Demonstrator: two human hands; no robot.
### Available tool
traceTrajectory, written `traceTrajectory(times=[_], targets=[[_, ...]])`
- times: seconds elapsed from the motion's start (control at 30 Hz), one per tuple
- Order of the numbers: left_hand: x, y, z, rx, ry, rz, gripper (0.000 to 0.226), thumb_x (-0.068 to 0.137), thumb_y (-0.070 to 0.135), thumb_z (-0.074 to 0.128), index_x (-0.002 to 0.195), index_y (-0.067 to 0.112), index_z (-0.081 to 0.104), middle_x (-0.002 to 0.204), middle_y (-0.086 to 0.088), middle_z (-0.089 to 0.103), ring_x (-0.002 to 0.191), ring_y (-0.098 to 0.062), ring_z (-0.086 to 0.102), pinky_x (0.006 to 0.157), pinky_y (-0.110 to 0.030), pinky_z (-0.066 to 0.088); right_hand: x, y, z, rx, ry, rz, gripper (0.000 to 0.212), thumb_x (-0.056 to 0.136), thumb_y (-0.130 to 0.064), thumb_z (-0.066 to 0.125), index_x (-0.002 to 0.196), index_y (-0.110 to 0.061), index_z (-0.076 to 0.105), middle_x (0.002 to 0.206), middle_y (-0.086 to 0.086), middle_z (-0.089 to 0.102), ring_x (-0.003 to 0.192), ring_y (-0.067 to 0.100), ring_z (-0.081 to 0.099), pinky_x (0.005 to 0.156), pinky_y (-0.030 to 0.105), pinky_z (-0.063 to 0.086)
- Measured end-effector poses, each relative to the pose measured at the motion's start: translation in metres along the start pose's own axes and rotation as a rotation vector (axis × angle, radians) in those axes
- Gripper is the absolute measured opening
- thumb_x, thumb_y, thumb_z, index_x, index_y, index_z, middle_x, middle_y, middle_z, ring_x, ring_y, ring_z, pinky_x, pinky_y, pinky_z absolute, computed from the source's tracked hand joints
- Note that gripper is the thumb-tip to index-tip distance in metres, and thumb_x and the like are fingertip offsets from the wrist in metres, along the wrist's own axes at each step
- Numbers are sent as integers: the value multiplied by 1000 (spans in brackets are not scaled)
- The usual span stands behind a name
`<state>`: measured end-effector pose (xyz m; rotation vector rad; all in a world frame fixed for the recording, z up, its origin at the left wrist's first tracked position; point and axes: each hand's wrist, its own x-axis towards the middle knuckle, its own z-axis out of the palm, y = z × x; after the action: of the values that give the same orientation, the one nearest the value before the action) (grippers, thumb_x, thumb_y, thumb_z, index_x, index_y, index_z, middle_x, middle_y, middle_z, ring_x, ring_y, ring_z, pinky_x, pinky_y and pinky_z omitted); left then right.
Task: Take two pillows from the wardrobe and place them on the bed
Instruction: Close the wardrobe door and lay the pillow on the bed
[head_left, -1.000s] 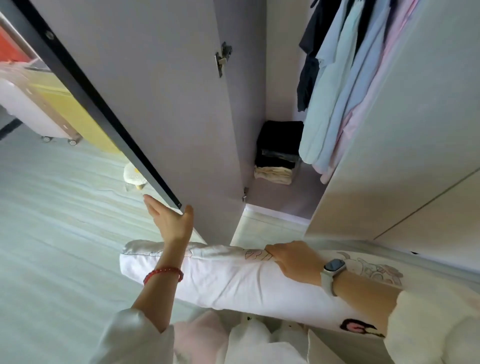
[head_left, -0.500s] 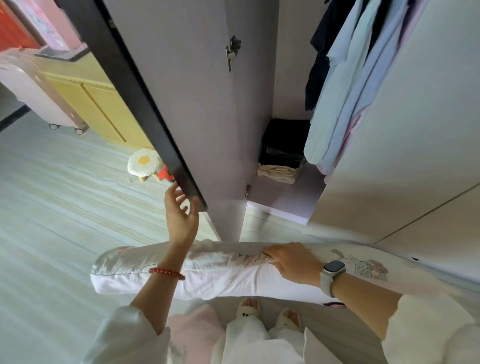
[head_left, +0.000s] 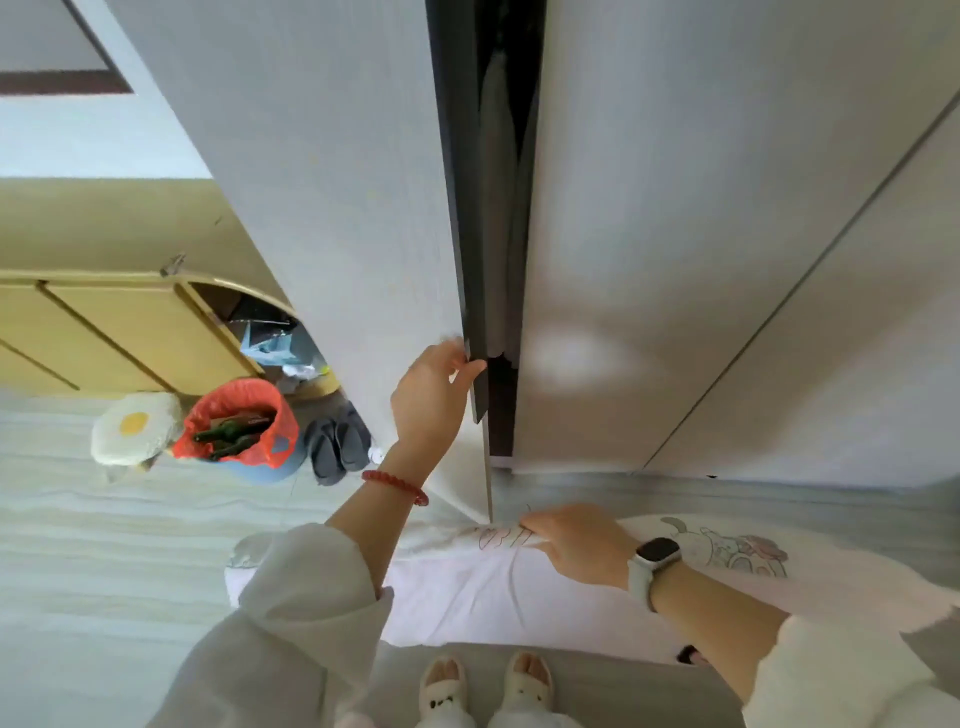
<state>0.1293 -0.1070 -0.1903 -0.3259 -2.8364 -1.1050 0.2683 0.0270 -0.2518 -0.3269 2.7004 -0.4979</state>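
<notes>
A long white pillow (head_left: 519, 597) with cartoon prints lies crosswise in front of my body, tucked under my right arm. My right hand (head_left: 576, 540) grips its top edge. My left hand (head_left: 431, 395) holds the dark edge of the wardrobe's left door (head_left: 322, 208), fingers curled round it. That door stands almost closed against the right door (head_left: 675, 234), leaving only a narrow dark gap. The wardrobe's inside is hidden. I see one pillow only; the bed is out of view.
On the floor to the left stand an egg-shaped cushion stool (head_left: 135, 431), a blue bin lined with a red bag (head_left: 239, 426) and grey slippers (head_left: 337, 447). A yellow cabinet (head_left: 104, 338) runs behind them. My slippered feet (head_left: 483, 680) are below.
My left hand has swung the left door from wide open to nearly closed, hiding the hanging clothes. The pillow stays held by my right hand.
</notes>
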Motion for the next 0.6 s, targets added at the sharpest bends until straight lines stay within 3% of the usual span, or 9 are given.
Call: traceTrajectory(times=[0.13,0.2,0.33,0.6], targets=[[46,26,35,1,-23,32,21,89,32,54,86,12,58,95,-4,61,78,-15,50,63,-27,36,-5,27,-18,50,47,69,16,92,-12,41,100,-7,54,94,15,65,71,26,46,55,27,26],[65,32,49,28,-1,55,21,90,31,53,85,11,56,96,-6,59,81,-21,53,61,-29,38,-4,40,-27,83,79,95,16,91,-7,40,98,-6,54,81,10,62,69,24,42,49,22,21],[98,43,63,118,11,83,25,90,33,52,84,9,57,97,-9,60,85,-28,54,62,-33,42,2,63,-38,102,127,144,13,90,-8,41,96,-8,52,90,15,65,70,27,47,62,29,28],[153,53,72,230,15,78,27,88,35,54,85,9,60,96,-13,64,90,-33,55,73,-41,42,18,84,-47,153,203,177,18,94,-18,41,100,-5,52,96,19,65,86,36,57,64,30,29]])
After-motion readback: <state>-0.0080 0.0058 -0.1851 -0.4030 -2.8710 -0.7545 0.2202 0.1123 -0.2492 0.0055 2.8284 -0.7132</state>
